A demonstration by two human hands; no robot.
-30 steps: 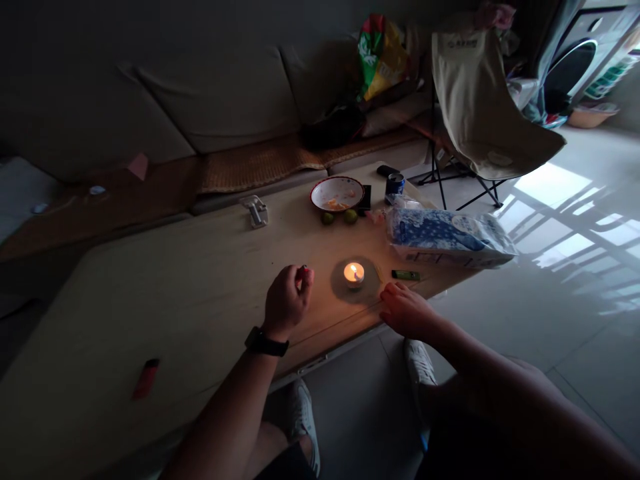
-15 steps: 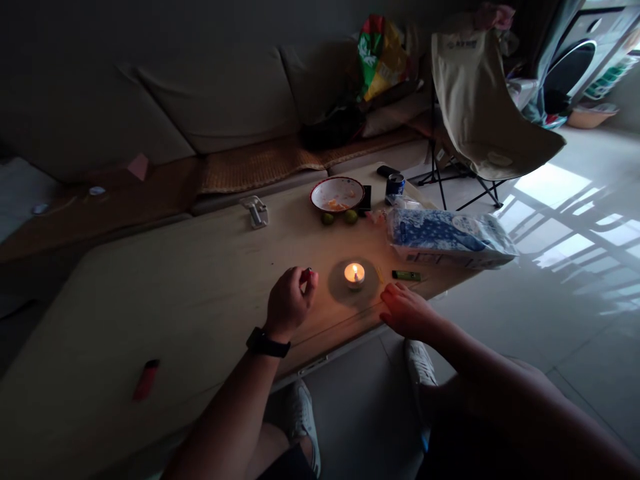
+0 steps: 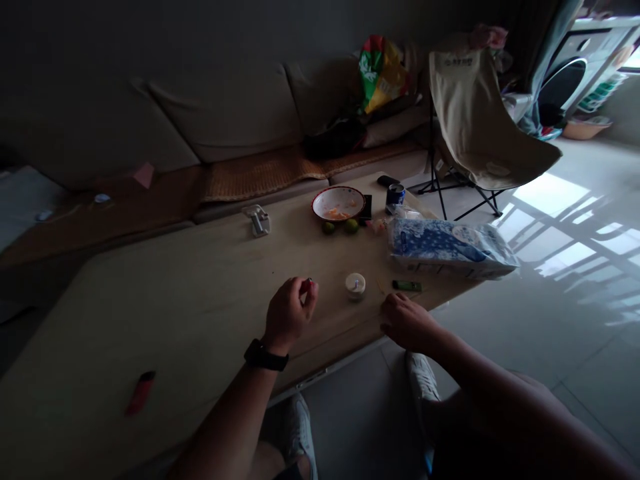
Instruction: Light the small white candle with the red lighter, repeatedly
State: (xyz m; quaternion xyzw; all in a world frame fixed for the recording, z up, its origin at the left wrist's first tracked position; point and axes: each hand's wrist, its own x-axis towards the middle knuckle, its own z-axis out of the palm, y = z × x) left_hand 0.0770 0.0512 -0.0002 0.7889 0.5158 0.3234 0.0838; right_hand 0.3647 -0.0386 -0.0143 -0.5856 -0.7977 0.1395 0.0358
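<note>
A small white tea light candle (image 3: 355, 287) stands on the table with no flame on its wick. To its left is my left hand (image 3: 293, 310), wearing a dark watch (image 3: 265, 355). Its fingers are curled in a pinch, and a tiny dark and red bit shows at the fingertips, too small to name. My right hand (image 3: 407, 322) rests at the table's near edge, right of the candle, fingers loosely bent with a gap to the thumb. Just beyond it lie a green lighter (image 3: 407, 286) and a thin pale stick (image 3: 381, 286).
A red lighter (image 3: 141, 393) lies at the left of the table (image 3: 165, 300). Farther back are a clear case (image 3: 258, 221), a bowl with peel (image 3: 325, 195), two green fruits (image 3: 351, 227), a can (image 3: 395, 195) and a blue tissue pack (image 3: 440, 240). A folding chair (image 3: 480, 133) stands beyond.
The candle's flame has gone out, and its warm glow has left the table and hands. The view has tipped up slightly. Both hands keep nearly the same place.
</note>
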